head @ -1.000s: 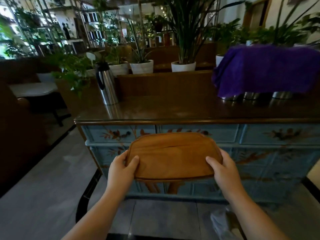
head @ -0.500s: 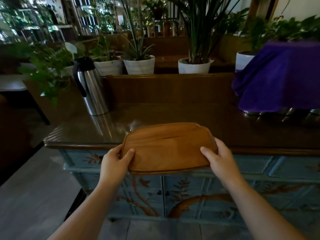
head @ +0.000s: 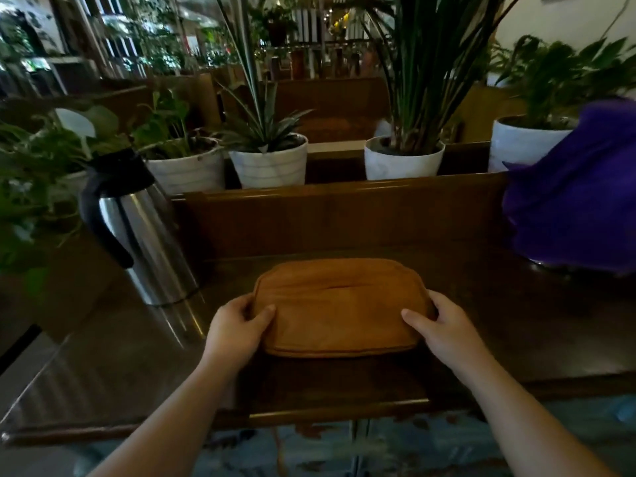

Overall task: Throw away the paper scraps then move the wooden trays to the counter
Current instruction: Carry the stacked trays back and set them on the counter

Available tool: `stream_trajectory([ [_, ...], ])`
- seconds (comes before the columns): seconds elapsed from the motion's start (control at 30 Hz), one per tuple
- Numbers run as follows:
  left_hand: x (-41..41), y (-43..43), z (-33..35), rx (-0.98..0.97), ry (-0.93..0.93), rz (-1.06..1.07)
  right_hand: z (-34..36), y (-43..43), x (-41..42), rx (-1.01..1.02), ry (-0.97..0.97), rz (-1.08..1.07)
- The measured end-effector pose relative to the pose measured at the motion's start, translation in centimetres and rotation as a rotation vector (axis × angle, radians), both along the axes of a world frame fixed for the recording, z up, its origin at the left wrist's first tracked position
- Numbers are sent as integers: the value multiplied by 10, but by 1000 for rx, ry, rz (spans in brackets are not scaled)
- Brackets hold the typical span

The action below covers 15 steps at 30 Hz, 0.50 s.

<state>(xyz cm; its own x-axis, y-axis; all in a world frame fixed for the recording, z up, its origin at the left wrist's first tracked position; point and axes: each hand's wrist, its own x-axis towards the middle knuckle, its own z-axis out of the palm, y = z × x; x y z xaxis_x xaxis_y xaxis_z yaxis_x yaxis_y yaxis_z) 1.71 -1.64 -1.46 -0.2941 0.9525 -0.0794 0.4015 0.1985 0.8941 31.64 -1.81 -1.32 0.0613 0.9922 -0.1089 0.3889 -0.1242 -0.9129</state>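
A rounded wooden tray (head: pixel 339 304) is over the dark wooden counter (head: pixel 481 332), near its front edge. My left hand (head: pixel 237 327) grips the tray's left end and my right hand (head: pixel 442 327) grips its right end, thumbs on top. I cannot tell whether the tray rests on the counter or hovers just above it. No paper scraps are in view.
A steel thermos jug (head: pixel 137 228) with a black handle stands on the counter to the left. A purple cloth (head: pixel 578 201) covers items at the right. White plant pots (head: pixel 268 163) line the ledge behind the counter's raised back.
Both hands have carried the tray forward, from in front of the painted blue drawers to over the counter top. The camera has moved closer to the counter.
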Motion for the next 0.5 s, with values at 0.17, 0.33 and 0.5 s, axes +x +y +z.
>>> stream_trajectory([
  [0.17,6,37,-9,-51,64,-12,-1,42,3,-29,-87,-24],
  [0.33,12,62,-16,-111,139,-5,-1,74,8,-39,-175,17],
  [0.5,21,82,-16,-127,198,10,-4,100,15,-73,-280,42],
])
